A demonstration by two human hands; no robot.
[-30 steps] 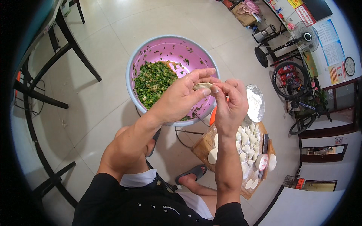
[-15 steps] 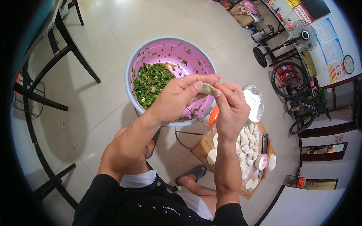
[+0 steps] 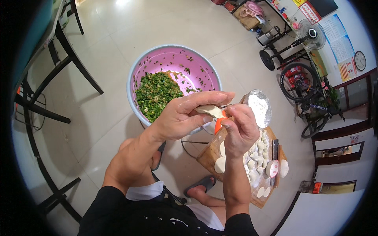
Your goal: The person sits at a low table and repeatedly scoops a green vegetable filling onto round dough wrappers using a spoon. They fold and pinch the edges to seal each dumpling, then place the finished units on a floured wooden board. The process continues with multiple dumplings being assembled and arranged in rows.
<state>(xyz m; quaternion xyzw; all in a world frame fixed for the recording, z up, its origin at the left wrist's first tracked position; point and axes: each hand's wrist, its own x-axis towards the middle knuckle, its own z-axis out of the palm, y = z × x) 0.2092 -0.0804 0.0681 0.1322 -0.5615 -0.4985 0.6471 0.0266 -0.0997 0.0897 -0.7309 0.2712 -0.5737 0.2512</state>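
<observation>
My left hand (image 3: 183, 114) holds a pale, folded dumpling (image 3: 210, 110) between its thumb and fingers. Just to the right, my right hand (image 3: 242, 128) has its fingers curled, with the thumb apart from them beside the dumpling's end; whether a fingertip still touches the dough is hard to see. Behind my hands stands a large pink basin (image 3: 201, 65) with a pale blue rim. Chopped green filling (image 3: 157, 92) fills its left part, and bits of green cling to the wall.
A wooden board (image 3: 210, 157) at the right bears several finished dumplings (image 3: 258, 157), round wrappers (image 3: 220, 165) and a pink-and-white bowl (image 3: 272, 168). Beyond it sits a metal bowl of flour (image 3: 258, 110). An orange object (image 3: 219, 125) is partly hidden behind my hands. A black-framed chair (image 3: 75, 55) stands left.
My right thumb and fingers have parted from their pinch on the dumpling's end. My left hand has opened out somewhat, showing more of the dumpling. Both hands are slightly lower in view.
</observation>
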